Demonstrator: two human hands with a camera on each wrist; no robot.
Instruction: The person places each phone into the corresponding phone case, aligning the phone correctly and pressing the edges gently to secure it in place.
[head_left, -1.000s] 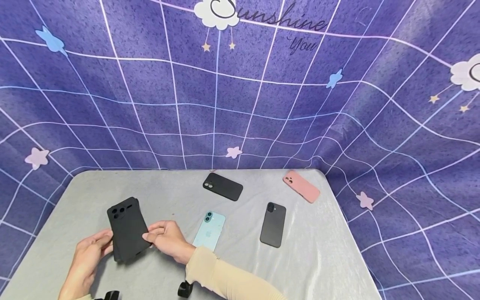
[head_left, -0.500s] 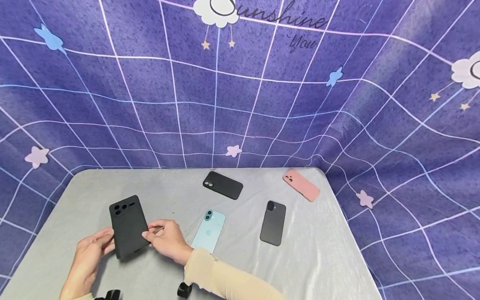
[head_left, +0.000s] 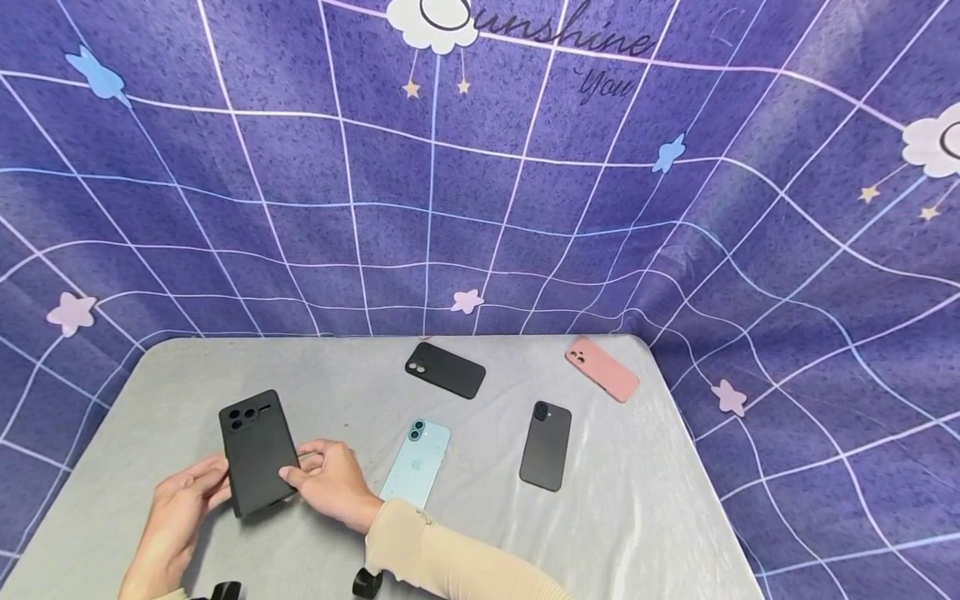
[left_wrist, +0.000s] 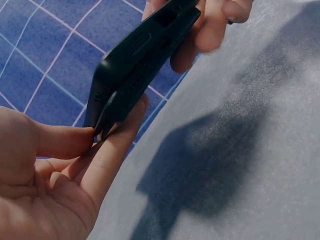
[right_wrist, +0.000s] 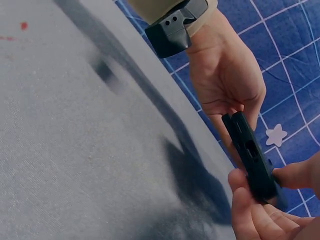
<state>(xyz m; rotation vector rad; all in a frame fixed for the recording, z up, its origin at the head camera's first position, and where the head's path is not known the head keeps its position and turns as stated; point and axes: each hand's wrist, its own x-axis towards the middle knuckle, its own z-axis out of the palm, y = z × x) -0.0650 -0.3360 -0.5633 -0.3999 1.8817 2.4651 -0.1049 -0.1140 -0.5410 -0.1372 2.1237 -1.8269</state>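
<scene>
A black phone case [head_left: 258, 458] is held tilted above the left part of the table, its back with camera cut-outs facing up in the head view. Against its underside lies a dark phone [left_wrist: 120, 106]; a wedge-shaped gap shows between the two at one corner in the left wrist view. My left hand [head_left: 178, 512] pinches the left edge, thumb on the case and fingers beneath the phone. At the right edge, my right hand [head_left: 333, 483] grips with its thumb on the case back and fingers below. How far the phone sits inside is partly hidden.
On the grey table cloth [head_left: 630, 500] lie a light blue phone [head_left: 417, 461] just right of my right hand, a dark grey phone [head_left: 546, 446], another black case [head_left: 446, 370] and a pink case [head_left: 602, 369]. A purple patterned curtain [head_left: 390, 233] hangs behind.
The case and the phone beneath it have come more into line; the dark edge that stuck out at the case's upper right is covered. Both hands keep their hold nearly in place.
</scene>
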